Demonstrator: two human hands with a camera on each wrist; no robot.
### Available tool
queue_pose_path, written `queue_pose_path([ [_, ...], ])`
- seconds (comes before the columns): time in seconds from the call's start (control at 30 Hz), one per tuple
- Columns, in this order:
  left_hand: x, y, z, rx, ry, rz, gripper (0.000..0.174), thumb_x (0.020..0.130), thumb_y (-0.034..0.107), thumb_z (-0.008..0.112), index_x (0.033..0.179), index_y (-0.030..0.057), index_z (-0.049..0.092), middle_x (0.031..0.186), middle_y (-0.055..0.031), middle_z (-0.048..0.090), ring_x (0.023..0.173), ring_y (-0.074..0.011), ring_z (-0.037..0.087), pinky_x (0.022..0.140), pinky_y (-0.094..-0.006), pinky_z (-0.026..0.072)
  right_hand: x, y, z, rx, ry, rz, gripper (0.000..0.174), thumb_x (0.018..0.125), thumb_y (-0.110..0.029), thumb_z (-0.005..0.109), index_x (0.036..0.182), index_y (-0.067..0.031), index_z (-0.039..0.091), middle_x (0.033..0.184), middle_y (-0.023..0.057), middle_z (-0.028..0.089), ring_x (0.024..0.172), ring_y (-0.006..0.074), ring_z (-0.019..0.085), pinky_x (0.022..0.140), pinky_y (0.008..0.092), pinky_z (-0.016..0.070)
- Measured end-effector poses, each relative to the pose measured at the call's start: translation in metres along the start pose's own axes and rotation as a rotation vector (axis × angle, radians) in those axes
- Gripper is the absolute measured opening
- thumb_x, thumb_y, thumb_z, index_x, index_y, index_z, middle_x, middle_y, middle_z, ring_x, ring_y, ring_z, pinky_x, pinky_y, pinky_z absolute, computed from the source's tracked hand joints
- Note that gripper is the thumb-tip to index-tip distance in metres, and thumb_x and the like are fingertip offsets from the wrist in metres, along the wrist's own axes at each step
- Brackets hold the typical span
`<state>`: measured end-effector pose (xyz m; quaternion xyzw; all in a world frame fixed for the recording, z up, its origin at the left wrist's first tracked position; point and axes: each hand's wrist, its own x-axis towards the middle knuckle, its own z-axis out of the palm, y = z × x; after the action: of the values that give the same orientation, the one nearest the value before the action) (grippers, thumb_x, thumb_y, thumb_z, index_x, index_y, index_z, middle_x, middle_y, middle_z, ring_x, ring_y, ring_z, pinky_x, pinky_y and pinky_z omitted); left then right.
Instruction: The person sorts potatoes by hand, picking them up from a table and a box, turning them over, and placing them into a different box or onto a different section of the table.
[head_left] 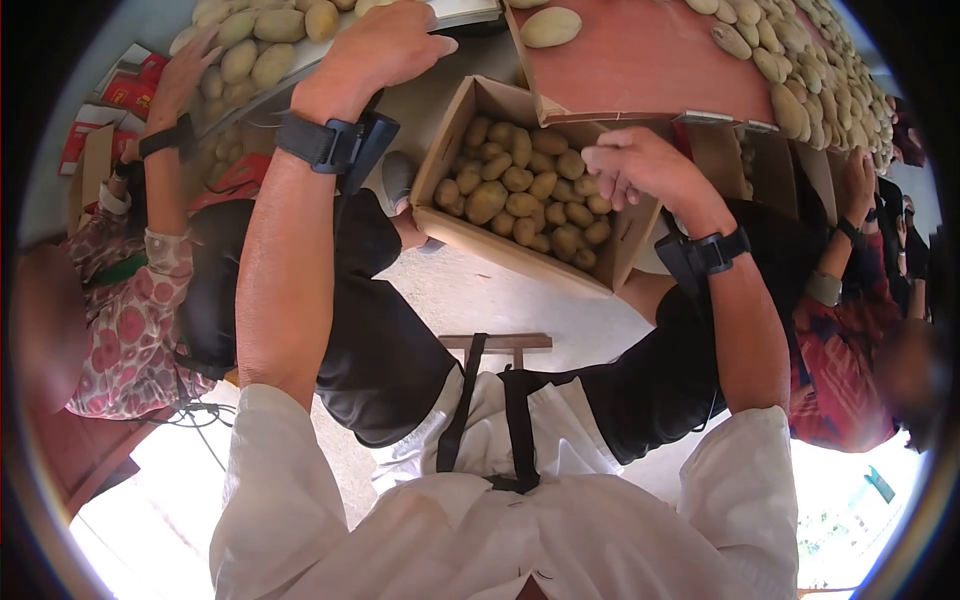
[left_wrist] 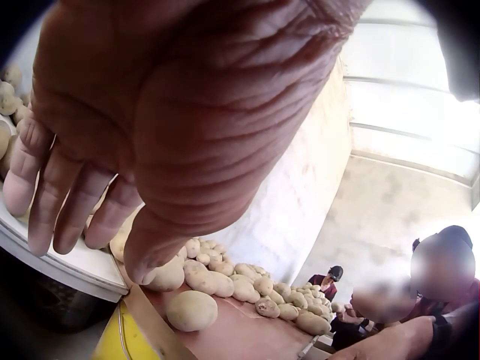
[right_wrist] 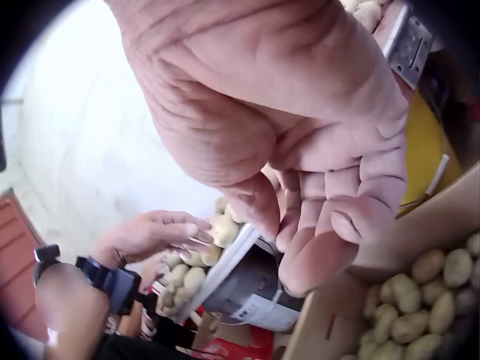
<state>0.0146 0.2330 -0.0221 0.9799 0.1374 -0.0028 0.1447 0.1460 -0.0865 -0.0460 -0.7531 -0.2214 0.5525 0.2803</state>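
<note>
In the head view the left hand is above the white-edged surface beside a heap of potatoes; in the left wrist view this hand has its fingers extended, holding nothing. The right hand hangs over the right side of a cardboard box filled with potatoes. Loosely curled and empty, the right hand shows its palm in the right wrist view, with the box's potatoes below. A single potato lies on the red surface beyond the box.
Many potatoes cover the red surface's right side. Another person's hand touches the potato heap at left; a further person's hand is at the right edge. Red cartons stand far left. A yellow object is beside the box.
</note>
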Motion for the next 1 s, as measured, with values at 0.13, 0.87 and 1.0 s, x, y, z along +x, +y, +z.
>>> queue_pose_path([
  [0.13,0.002,0.000,-0.001,-0.022,-0.002,0.026,0.048,0.091,0.039,0.067,0.115,-0.0027,0.069,0.106,-0.0221,0.072,0.101,-0.0396,0.068,0.088,-0.0461,0.0527,0.028,0.077,0.012,-0.654,-0.006,0.084,0.032,0.090,-0.033,0.063,0.093,-0.0027,0.072,0.082,0.0121,0.073,0.074,0.0335,0.070,0.070,0.0428,0.0533],
  [0.87,-0.012,0.038,-0.019,-0.075,0.047,-0.029,0.045,0.091,0.034,0.067,0.114,-0.0048,0.068,0.101,-0.0238,0.072,0.097,-0.0415,0.068,0.085,-0.0470,0.0533,0.216,0.100,0.147,-0.121,0.547,-0.182,0.067,0.081,-0.030,0.071,0.134,0.0045,0.051,0.122,0.0337,0.064,0.119,0.0453,0.061,0.098,0.0481,0.0511],
  [1.0,-0.018,0.051,-0.032,-0.122,-0.032,-0.068,0.044,0.090,0.030,0.067,0.115,-0.0059,0.067,0.101,-0.0259,0.071,0.097,-0.0433,0.067,0.085,-0.0473,0.0534,0.237,0.101,0.154,-0.220,0.625,0.004,0.069,0.081,-0.037,0.074,0.132,0.0025,0.051,0.121,0.0326,0.064,0.117,0.0460,0.062,0.096,0.0495,0.0520],
])
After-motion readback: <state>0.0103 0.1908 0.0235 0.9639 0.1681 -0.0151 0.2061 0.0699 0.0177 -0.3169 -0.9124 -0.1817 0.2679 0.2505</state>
